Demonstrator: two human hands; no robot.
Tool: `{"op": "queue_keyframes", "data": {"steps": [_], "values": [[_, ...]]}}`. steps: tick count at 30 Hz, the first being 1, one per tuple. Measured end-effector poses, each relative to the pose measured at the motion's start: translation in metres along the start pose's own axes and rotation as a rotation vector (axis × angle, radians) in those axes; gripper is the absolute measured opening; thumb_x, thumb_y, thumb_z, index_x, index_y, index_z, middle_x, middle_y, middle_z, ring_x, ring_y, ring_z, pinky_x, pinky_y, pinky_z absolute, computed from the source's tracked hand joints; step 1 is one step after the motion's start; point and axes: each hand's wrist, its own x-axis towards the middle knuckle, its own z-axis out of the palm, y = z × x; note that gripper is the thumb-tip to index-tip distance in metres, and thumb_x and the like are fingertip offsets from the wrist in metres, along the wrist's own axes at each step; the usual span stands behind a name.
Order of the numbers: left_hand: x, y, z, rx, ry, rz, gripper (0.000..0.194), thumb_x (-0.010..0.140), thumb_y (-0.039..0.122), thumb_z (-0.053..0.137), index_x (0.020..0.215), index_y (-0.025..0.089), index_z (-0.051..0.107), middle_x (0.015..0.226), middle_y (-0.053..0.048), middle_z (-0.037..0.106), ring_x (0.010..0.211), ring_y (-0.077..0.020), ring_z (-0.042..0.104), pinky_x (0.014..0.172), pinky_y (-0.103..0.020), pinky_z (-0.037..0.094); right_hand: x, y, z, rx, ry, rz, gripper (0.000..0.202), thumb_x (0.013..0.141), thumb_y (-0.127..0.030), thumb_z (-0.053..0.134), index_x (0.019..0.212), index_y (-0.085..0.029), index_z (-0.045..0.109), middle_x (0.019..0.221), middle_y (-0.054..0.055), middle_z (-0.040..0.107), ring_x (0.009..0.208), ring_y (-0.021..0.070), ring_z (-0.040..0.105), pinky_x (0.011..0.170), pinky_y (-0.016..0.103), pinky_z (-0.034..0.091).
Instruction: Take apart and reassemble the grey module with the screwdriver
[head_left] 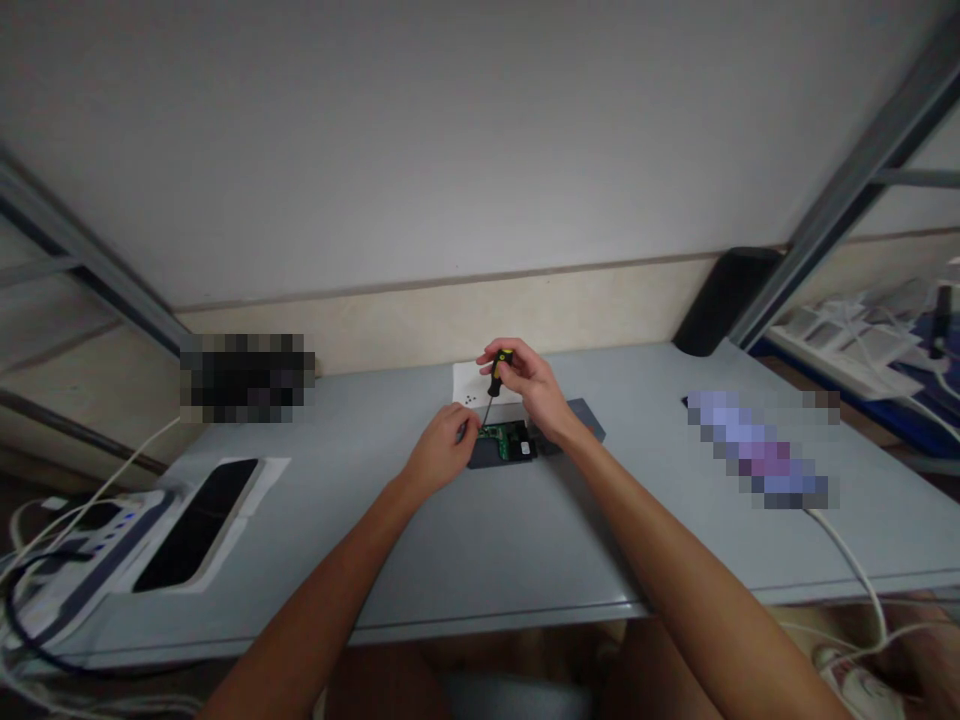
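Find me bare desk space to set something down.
Bare desk lies between the black phone and left hand, and between the gray cover and the blurred item. It's crowded at the circuit board: left hand, right hand, screwdriver, white paper.

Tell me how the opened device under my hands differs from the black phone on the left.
The opened device bares a green circuit board; the phone shows only a smooth dark face. The device lies crosswise, while the phone slants away from you. The left hand and screwdriver are at the device; no hand is on the phone. Both lie flat on the table.
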Motion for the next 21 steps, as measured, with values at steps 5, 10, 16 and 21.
{"op": "queue_keyframes", "data": {"steps": [5,10,16,21], "values": [[0.0004,0.0006,-0.0003,0.003,-0.011,-0.002,0.024,0.105,0.017,0.049,0.092,0.020,0.069,0.096,-0.007,0.071,0.093,-0.0226,0.066,0.092,-0.038,0.054,-0.0013,0.0002,-0.0002,-0.128,0.039,-0.048,0.023,0.084,-0.025,0.075,0.107,-0.027,0.072,0.112,0.004,0.070,0.103,0.0210,0.067,0.089,0.037,0.058],[0.0003,0.0009,-0.0007,-0.006,-0.013,0.003,0.024,0.105,0.017,0.049,0.091,0.020,0.068,0.096,-0.007,0.070,0.094,-0.0229,0.065,0.094,-0.039,0.054,-0.0032,0.0011,0.0023,-0.028,-0.050,-0.022,0.030,0.093,-0.027,0.064,0.123,-0.031,0.066,0.120,0.004,0.070,0.109,0.0211,0.069,0.092,0.038,0.058],[-0.0006,-0.0015,-0.0004,0.009,-0.014,0.018,0.023,0.106,0.019,0.050,0.091,0.020,0.068,0.094,-0.007,0.069,0.095,-0.0239,0.065,0.091,-0.039,0.053,0.0000,0.0023,-0.0041,-0.129,0.089,-0.030,0.021,0.084,-0.030,0.079,0.102,-0.027,0.070,0.111,0.004,0.068,0.099,0.0203,0.066,0.087,0.036,0.057],[-0.0001,-0.0015,0.0000,-0.009,-0.013,0.014,0.024,0.106,0.019,0.050,0.092,0.019,0.069,0.095,-0.007,0.070,0.095,-0.0231,0.065,0.092,-0.038,0.052,0.0014,0.0023,-0.0059,0.033,-0.022,-0.012,0.027,0.091,-0.032,0.070,0.118,-0.028,0.070,0.109,0.004,0.072,0.103,0.0212,0.069,0.089,0.037,0.056]]}}
